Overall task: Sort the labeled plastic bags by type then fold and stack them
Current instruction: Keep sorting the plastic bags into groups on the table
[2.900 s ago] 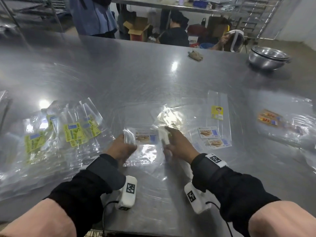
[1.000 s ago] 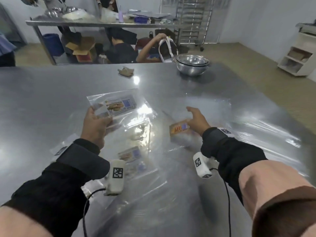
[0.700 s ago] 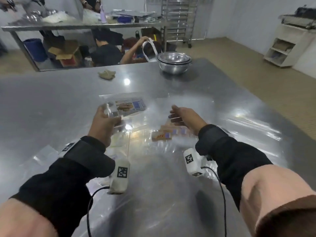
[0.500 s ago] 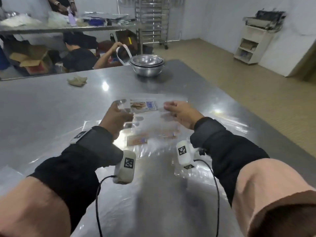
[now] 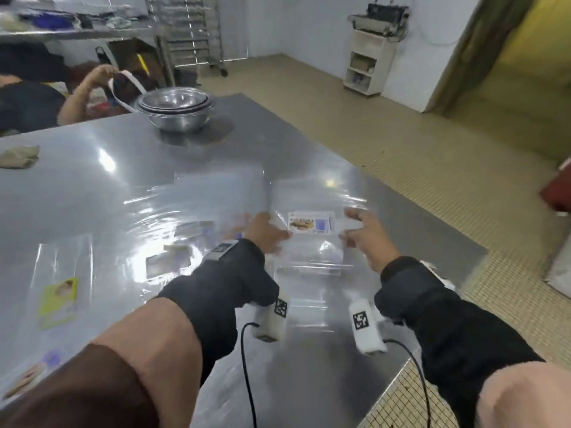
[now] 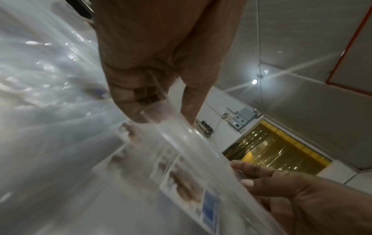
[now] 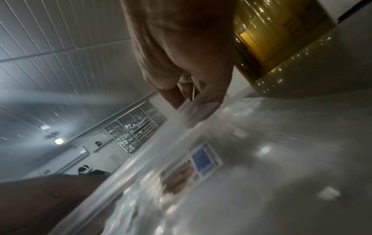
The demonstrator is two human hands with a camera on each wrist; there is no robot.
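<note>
Above the right end of the steel table [image 5: 92, 186] I hold a clear plastic bag [image 5: 311, 223] with a white label showing a food picture and a blue patch. My left hand [image 5: 278, 234] pinches its left edge, and thumb and fingers close on the plastic [image 6: 181, 174] in the left wrist view [image 6: 149, 111]. My right hand [image 5: 350, 223] pinches the right edge, fingertips on the film [image 7: 181, 167] in the right wrist view [image 7: 191, 101]. More clear bags [image 5: 309, 273] lie flat on the table beneath it.
Other labelled bags lie to the left: blue-and-white labels [image 5: 194, 233] and a yellow-green label [image 5: 58, 296]. Stacked metal bowls [image 5: 176, 109] and a crumpled cloth [image 5: 18, 156] sit at the far side. The table's right edge [image 5: 432, 230] is close. A person [image 5: 31, 100] sits beyond.
My view has swung right. The left hand carried the labelled bag to the table's right end, and the right hand left the orange-labelled bag and took this bag's right edge.
</note>
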